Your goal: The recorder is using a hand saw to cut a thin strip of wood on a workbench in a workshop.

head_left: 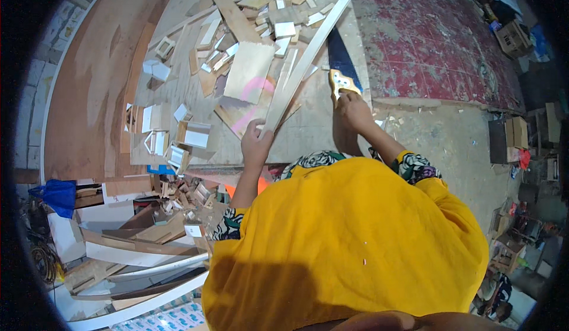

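My left hand (258,141) grips the near end of a long pale wooden strip (305,64), which runs diagonally up to the top edge of the worktable (163,85). My right hand (352,108) is closed on the yellowish handle of a hand saw (341,79), whose dark blade points away from me along the table's right side. Between and beyond my hands lie a thin pale board (246,73) and many small offcuts (284,29). Several small white-and-wood pieces (195,135) sit at the left near corner.
A large brown wooden sheet (89,88) stands at the left. A paint-stained red surface (418,46) lies to the right, above grey concrete floor (432,141). Scrap boards (136,254) and a blue bag (56,197) are at lower left. Cardboard boxes (512,40) line the right edge.
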Motion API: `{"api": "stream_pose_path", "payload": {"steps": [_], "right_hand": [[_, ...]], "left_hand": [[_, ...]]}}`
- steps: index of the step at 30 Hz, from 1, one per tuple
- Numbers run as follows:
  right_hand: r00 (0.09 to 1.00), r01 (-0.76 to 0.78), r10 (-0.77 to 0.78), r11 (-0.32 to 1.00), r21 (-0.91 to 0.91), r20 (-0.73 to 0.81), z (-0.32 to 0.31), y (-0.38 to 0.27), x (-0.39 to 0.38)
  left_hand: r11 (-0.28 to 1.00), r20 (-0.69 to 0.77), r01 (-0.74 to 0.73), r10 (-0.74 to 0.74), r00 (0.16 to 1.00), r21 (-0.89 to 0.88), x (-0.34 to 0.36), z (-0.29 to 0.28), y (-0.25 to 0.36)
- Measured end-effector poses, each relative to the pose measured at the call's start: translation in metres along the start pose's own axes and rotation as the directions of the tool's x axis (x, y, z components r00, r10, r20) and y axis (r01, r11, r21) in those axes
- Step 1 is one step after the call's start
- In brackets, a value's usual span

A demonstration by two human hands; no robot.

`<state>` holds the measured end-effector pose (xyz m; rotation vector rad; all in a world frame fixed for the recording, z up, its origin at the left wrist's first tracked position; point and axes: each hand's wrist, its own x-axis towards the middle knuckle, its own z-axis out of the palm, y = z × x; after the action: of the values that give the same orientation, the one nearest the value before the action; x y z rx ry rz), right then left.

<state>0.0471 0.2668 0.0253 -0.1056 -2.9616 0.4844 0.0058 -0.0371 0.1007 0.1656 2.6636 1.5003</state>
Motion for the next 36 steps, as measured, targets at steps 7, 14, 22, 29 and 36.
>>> {"api": "stream_pose_path", "payload": {"steps": [7,14,22,29,36], "right_hand": [[0.996,0.082,-0.079,0.994,-0.074,0.047,0.014,0.010,0.016],[0.967,-0.128,0.199,0.921,0.369,-0.162,-0.016,0.007,0.001],[0.763,0.030,0.637,0.128,0.991,-0.105,-0.041,0.047,-0.097],[0.660,-0.084,0.740,0.248,0.965,-0.133,-0.081,-0.005,-0.205],[0.618,-0.173,0.773,0.311,0.935,-0.142,-0.068,-0.063,-0.262]], "left_hand": [[0.996,-0.002,0.080,-0.080,0.997,-0.040,-0.021,0.016,0.004],[0.998,-0.163,0.015,-0.025,0.986,-0.062,-0.023,0.034,-0.016],[0.975,0.007,0.131,-0.132,0.991,-0.179,-0.016,0.022,-0.042],[0.993,0.088,0.019,-0.009,0.996,-0.120,-0.022,0.034,-0.057],[0.986,0.163,-0.099,0.076,0.984,0.137,-0.027,0.060,-0.066]]}}
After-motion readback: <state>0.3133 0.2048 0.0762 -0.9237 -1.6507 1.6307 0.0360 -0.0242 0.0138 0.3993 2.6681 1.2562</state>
